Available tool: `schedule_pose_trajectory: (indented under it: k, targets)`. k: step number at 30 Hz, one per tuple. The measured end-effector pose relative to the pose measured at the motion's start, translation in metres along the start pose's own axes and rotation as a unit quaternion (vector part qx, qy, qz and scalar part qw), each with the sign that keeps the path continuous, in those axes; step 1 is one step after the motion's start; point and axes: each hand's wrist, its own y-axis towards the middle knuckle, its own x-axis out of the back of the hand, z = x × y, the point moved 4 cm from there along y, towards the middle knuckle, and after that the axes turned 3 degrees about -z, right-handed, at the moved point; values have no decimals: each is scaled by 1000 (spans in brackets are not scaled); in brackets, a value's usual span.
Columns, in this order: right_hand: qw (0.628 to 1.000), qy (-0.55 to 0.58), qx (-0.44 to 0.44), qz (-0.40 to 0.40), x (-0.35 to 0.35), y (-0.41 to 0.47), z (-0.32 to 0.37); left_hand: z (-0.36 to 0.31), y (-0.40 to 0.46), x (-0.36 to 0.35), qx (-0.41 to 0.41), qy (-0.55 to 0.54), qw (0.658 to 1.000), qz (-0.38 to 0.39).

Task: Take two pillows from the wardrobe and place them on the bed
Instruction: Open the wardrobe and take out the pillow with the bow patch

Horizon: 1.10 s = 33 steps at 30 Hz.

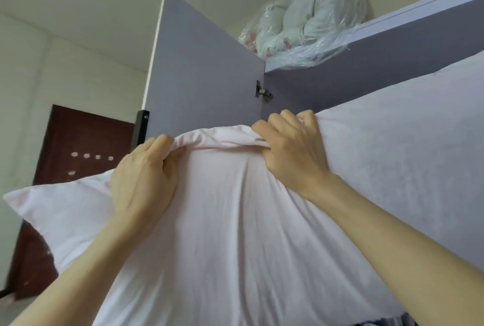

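A pale pink pillow (225, 221) fills the middle and lower part of the head view. Both my hands clutch its bunched upper edge. My left hand (144, 181) grips the edge left of centre, and my right hand (290, 150) grips it right of centre. A second pale pillow (408, 158) lies behind it on the right, inside the grey wardrobe (366, 76). My right fingers touch that second pillow's edge. The bed is out of view.
The grey wardrobe door (207, 63) stands open at upper centre with a hinge (262, 91) at its right. A plastic-wrapped quilt bundle (306, 19) sits on top of the wardrobe. A dark brown room door (76, 147) is at the left.
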Motion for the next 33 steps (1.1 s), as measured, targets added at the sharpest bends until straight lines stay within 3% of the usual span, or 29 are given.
schedule_pose_trajectory:
  k: [6,10,13,20,23,29,33]
  targets:
    - [990,139,9,29,4,-31,100,50,-91,72,127,42,990,52]
    - [966,249,14,65,24,-54,166,70,-152,130,239,113,963,54]
    - [928,357,-22,101,38,-80,208,69,-176,177,246,171,952,59]
    - [782,571,-121,218,101,-153,333,62,-225,292,209,376,889,160]
    - [719,635,-113,259,137,-157,390,53,-247,351,243,476,822,195]
    - [535,762,18,365,219,-122,501,24,-280,487,395,642,627,195]
    - [443,784,121,419,278,-114,582,11,-316,560,467,693,517,183]
